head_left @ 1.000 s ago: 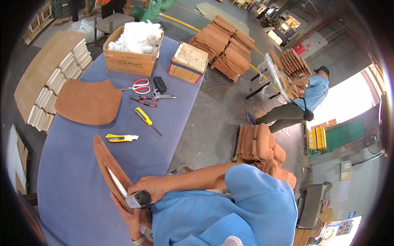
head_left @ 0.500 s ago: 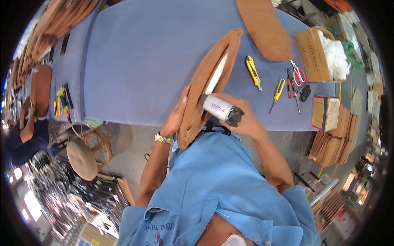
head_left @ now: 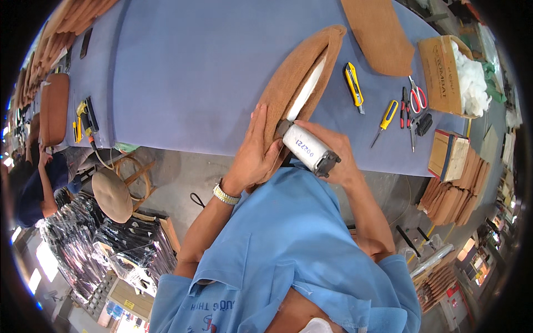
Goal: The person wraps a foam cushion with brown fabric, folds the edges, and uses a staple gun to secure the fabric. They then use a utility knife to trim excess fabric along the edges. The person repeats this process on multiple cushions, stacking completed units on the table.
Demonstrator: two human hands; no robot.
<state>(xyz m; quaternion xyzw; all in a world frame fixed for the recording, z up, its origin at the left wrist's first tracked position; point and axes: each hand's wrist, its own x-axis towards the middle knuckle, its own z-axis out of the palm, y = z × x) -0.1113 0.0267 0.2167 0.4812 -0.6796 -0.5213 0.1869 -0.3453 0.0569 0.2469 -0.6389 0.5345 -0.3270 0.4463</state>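
Note:
A long brown fabric-covered cushion (head_left: 295, 66) stands tilted at the near edge of the table, with a slit along it that shows white inside (head_left: 310, 89). My left hand (head_left: 256, 147) presses on its left side near the lower end, the thumb bent over the edge. In my right hand (head_left: 337, 150) is a silver cylindrical power tool (head_left: 305, 147) with black ends, which looks like an air stapler. Its far end meets the lower part of the slit. The tool's body hides most of the right fingers.
Right of the cushion lie a yellow utility knife (head_left: 353, 87), a yellow-handled screwdriver (head_left: 389, 115), red-handled scissors (head_left: 417, 95) and red-handled pliers (head_left: 405, 108). A cardboard box (head_left: 438, 77) holds white stuffing (head_left: 471, 83). A brown panel (head_left: 383, 39) lies beyond. A round stool (head_left: 112, 194) stands left.
My left hand has moved round the cushion's lower left side, its thumb now over the edge. The tool has tilted a little and stays at the slit. The whole view has shifted slightly.

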